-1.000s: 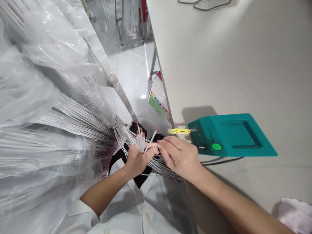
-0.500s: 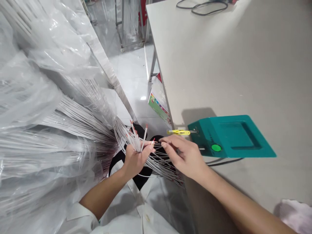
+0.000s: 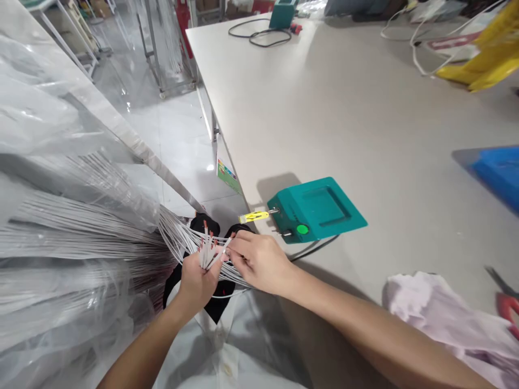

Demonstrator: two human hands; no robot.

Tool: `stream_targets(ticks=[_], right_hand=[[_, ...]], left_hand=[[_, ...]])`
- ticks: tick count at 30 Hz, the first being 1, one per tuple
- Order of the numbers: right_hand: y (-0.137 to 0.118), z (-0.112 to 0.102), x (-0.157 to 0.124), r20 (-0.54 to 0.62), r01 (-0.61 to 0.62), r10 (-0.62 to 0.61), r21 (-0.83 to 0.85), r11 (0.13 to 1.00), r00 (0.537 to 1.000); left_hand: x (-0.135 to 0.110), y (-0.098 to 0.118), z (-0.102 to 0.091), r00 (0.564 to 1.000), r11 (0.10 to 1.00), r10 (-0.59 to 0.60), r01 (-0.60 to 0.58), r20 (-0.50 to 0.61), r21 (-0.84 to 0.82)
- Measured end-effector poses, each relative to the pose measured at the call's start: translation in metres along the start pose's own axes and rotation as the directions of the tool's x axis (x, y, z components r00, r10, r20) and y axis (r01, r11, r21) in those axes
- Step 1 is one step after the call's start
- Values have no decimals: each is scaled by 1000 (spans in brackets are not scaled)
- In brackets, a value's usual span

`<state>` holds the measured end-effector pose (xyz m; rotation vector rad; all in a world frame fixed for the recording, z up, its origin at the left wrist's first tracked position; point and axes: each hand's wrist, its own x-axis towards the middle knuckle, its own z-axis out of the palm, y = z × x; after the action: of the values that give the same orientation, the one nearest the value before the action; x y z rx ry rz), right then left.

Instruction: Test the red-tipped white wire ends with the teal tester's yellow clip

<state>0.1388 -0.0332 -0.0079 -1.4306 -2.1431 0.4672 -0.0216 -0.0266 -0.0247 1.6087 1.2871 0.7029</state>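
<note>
My left hand [image 3: 198,281] is closed around a bundle of thin white cables [image 3: 207,249] with reddish stripped tips, held upright near the table's front-left corner. The cables trail left into a big sheaf under clear plastic [image 3: 73,227]. My right hand [image 3: 259,259] sits right beside the left, fingers pinched on one of the cable ends. A teal box machine [image 3: 316,209] with a green button [image 3: 302,229] and a yellow-tagged probe [image 3: 254,216] stands on the table just beyond my right hand.
The pale table [image 3: 365,108] carries a pink cloth [image 3: 441,319], red-handled scissors [image 3: 506,305], a blue tray [image 3: 497,173], yellow items [image 3: 482,65], a coiled black cord [image 3: 259,35] and a second teal box [image 3: 281,12]. A metal rack [image 3: 158,48] stands on the floor.
The view has swung up and right, showing more of the table. My right hand has closed back in on the cable tips held by my left hand.
</note>
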Motion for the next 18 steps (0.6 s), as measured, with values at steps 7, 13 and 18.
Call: stream_targets(ticks=[7, 13, 18], right_hand=[[7, -2, 4, 310, -428, 295, 624, 654, 904], [5, 5, 8, 592, -621, 321, 784, -16, 739], [2, 8, 3, 446, -548, 409, 818, 173, 796]], left_hand=[[2, -2, -12, 987, 993, 42, -59, 157, 102], [3, 5, -11, 999, 999, 30, -30, 41, 10], [3, 10, -2, 999, 995, -46, 44, -21, -93]])
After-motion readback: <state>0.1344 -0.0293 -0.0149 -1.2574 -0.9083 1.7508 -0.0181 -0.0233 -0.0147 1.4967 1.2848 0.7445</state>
